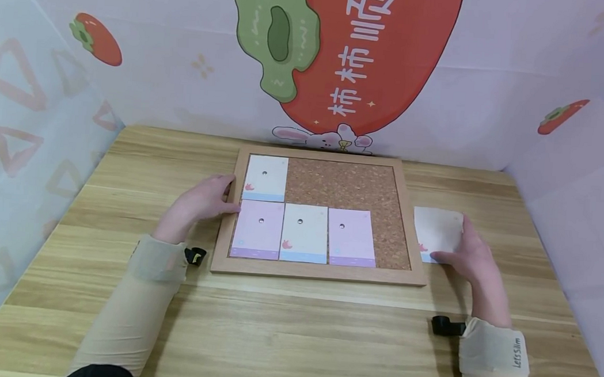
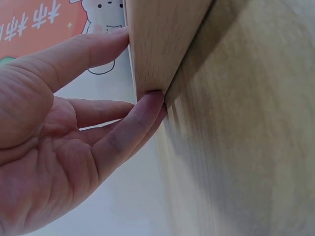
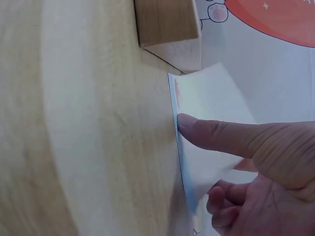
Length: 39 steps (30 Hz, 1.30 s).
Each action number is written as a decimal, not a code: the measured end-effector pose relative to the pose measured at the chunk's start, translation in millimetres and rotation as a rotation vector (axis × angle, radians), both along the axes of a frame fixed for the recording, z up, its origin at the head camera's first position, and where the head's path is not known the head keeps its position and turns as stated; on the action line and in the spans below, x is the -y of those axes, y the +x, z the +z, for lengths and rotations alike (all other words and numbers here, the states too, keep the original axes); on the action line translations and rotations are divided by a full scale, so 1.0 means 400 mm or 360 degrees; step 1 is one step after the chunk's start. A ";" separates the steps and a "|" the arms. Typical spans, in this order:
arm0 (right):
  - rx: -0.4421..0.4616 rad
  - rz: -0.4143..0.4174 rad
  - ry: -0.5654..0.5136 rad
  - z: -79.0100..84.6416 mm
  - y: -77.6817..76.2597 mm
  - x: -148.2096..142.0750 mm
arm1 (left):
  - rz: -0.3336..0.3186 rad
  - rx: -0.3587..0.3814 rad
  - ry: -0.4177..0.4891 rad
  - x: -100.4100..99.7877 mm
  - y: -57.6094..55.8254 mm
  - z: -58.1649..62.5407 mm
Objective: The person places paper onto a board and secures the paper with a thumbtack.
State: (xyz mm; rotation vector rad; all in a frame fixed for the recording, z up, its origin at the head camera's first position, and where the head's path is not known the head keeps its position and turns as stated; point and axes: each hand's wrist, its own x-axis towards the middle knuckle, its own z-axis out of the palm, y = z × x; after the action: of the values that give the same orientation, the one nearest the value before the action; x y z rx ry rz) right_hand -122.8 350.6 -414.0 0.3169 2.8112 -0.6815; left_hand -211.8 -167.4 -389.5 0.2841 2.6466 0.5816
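A wood-framed corkboard [image 1: 349, 183] lies on the table. My left hand [image 1: 203, 197] holds its left edge, the thumb [image 2: 106, 45] on the frame's upper edge and the fingertips against its side near the tabletop. Right of the board, my right hand [image 1: 469, 250] grips a white note card [image 1: 437, 228] with a blue bottom strip. In the right wrist view the thumb [image 3: 206, 132] lies across the card's face and the card bends slightly. Pinned on the cork are a white card [image 1: 273, 181] at upper left, and below it a row of purple [image 1: 257, 235], white [image 1: 312, 235] and purple [image 1: 356, 241] cards.
Each pinned card bears a small silver pushpin [image 1: 300, 221]. Bare cork shows at the board's upper right and right side. A wooden tabletop [image 1: 314, 333] surrounds the board, with a printed backdrop [image 1: 173, 88] behind it. A black wrist device [image 1: 446, 325] sits by the right cuff.
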 end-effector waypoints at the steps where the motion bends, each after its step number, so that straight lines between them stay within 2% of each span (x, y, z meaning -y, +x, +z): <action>1: 0.0002 -0.0001 0.0002 0.000 0.000 -0.001 | -0.0002 0.0001 0.0003 0.000 0.000 0.001; 7: -0.0039 -0.0057 -0.0001 0.001 0.001 -0.002 | -0.0013 -0.0003 0.0005 -0.001 0.001 0.003; 18: -0.0334 -0.0154 -0.0133 -0.005 0.018 -0.018 | -0.0075 -0.0028 -0.0002 -0.002 -0.002 0.005; 24: -0.0400 -0.0305 -0.0248 0.009 0.024 -0.036 | -0.0082 -0.0037 -0.0011 -0.002 -0.004 0.000; 27: -0.0444 -0.0431 -0.0379 0.019 0.028 -0.042 | -0.0084 -0.0042 -0.0020 -0.002 -0.005 -0.002; 30: -0.0494 -0.0509 -0.0584 0.030 0.027 -0.039 | -0.0088 -0.0051 -0.0025 -0.001 -0.005 -0.003; 36: -0.0531 -0.0558 -0.1278 0.040 0.026 -0.024 | -0.0094 -0.0049 -0.0035 0.002 -0.007 -0.003; 39: -0.0513 -0.0592 -0.1476 0.038 0.028 -0.012 | -0.0102 -0.0050 -0.0046 0.003 -0.008 -0.003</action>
State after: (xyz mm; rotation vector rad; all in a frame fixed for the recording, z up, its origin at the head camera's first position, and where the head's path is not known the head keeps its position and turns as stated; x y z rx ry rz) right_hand -111.7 355.4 -398.6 0.5708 2.3424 -2.1403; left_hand -214.9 -168.5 -390.7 0.3706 2.6626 0.5220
